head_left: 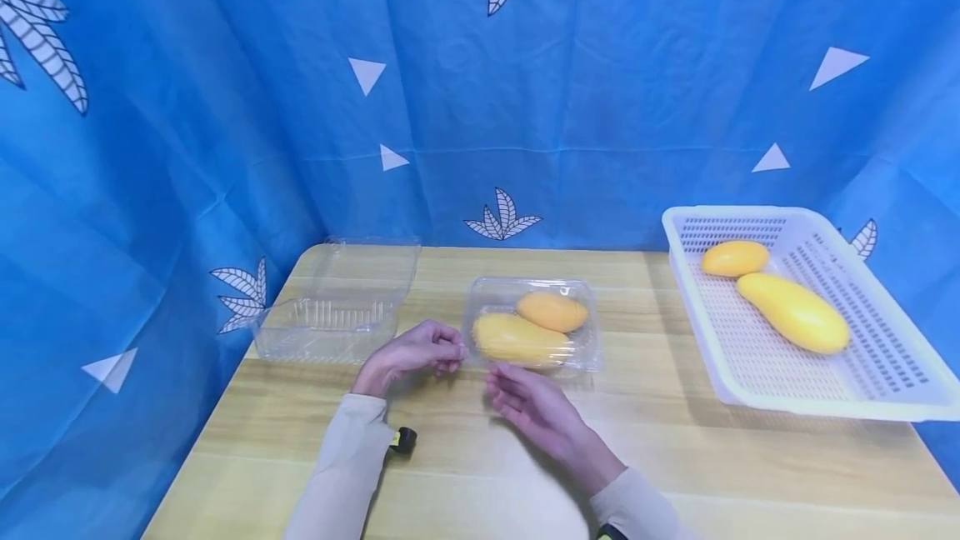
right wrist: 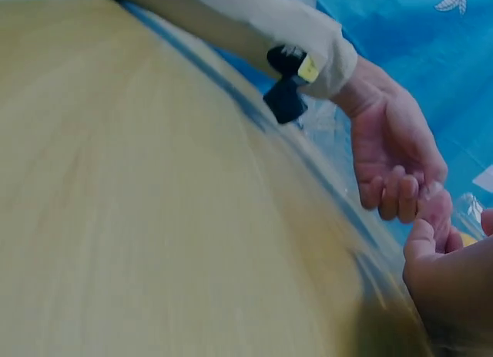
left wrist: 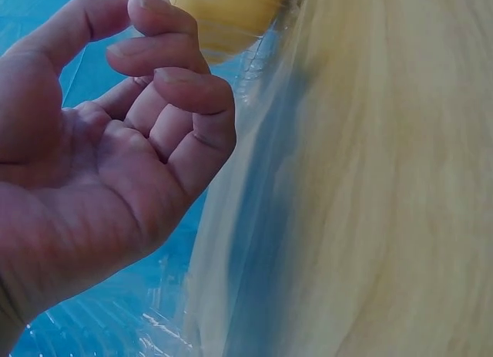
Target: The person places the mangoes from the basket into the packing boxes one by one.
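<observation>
A clear plastic clamshell box point(head_left: 588, 348) stands mid-table, its lid over a large yellow mango point(head_left: 517, 340) and a smaller orange-yellow mango point(head_left: 553, 312). At its front left corner my left hand point(head_left: 423, 348) pinches the plastic edge between thumb and forefinger, the other fingers curled. My right hand point(head_left: 536, 407) is by the box's front edge, fingers loosely bent, with nothing seen in it. In the left wrist view, part of a mango point(left wrist: 227, 18) shows beyond the left hand point(left wrist: 115, 141). Both hands come close together in the right wrist view.
A second clear clamshell box point(head_left: 326, 332), lid raised, stands on the left of the wooden table point(head_left: 465, 490). To the right, a white plastic basket point(head_left: 697, 332) holds a small mango point(head_left: 735, 258) and a large one point(head_left: 795, 312). A blue curtain point(head_left: 600, 107) hangs behind.
</observation>
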The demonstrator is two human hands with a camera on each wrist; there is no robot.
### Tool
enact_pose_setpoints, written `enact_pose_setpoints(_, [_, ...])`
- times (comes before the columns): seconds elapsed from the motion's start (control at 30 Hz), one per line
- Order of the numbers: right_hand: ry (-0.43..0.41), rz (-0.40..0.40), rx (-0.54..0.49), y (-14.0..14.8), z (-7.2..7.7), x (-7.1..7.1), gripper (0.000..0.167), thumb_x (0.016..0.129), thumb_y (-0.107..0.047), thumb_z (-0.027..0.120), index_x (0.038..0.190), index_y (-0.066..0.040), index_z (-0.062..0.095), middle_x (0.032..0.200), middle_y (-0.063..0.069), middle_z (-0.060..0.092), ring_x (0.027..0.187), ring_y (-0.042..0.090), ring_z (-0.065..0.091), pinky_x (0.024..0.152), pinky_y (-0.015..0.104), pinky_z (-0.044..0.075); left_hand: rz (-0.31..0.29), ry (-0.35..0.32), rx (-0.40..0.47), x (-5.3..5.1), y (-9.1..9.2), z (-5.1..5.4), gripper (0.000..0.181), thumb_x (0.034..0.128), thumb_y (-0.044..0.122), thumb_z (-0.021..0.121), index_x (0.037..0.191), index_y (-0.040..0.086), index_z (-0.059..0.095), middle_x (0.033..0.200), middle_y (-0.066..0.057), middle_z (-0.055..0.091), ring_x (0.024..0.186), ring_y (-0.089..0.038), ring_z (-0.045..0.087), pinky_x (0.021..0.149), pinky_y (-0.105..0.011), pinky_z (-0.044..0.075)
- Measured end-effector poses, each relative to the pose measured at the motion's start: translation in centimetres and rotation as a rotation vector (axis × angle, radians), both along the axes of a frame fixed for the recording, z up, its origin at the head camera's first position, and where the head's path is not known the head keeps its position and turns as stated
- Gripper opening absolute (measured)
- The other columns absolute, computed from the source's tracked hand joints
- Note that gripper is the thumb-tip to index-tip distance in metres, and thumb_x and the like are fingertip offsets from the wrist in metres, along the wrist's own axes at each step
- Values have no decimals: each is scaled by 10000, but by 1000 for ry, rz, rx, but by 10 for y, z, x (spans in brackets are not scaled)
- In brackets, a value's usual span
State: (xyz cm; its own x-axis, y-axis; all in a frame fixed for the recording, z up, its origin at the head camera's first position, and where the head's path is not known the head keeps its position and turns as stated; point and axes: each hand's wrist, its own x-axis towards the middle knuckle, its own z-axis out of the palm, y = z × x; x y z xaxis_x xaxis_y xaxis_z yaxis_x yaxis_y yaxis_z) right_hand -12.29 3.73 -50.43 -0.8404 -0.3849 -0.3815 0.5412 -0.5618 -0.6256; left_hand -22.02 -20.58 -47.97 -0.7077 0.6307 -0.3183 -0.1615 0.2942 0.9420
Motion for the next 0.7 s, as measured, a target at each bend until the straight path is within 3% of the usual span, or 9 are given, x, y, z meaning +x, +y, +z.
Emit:
enact_pose_setpoints(0.23, [20, 10, 27, 23, -4, -3, 192, 1009, -153, 642, 1154, -31, 672, 1077, 82, 706, 958, 178, 667, 928, 291, 536, 29, -10, 18, -2, 3, -3, 133, 989, 95, 647, 877, 23, 645, 730, -42, 610, 634, -149, 507, 583, -235, 429])
enact_pose_setpoints(0.47, [59, 52, 38, 47, -3, -6, 179, 1035, -164, 602, 1141, -48, 688, 1075, 77, 705, 953, 172, 660, 917, 285, 543, 80, -12, 17, -2, 6, -4, 115, 1000, 83, 624, 919, 3, 646, 745, -38, 600, 651, -145, 507, 604, -234, 439])
enact_pose_setpoints(0.7, [95, 20, 110, 64, -4, -11, 177, 1024, -198, 626, 1121, -58, 675, 1073, 82, 693, 963, 189, 652, 926, 313, 542, 164, -5, 39, -4, 7, -8, 100, 997, 78, 601, 912, 38, 632, 751, -36, 592, 651, -133, 506, 609, -239, 451])
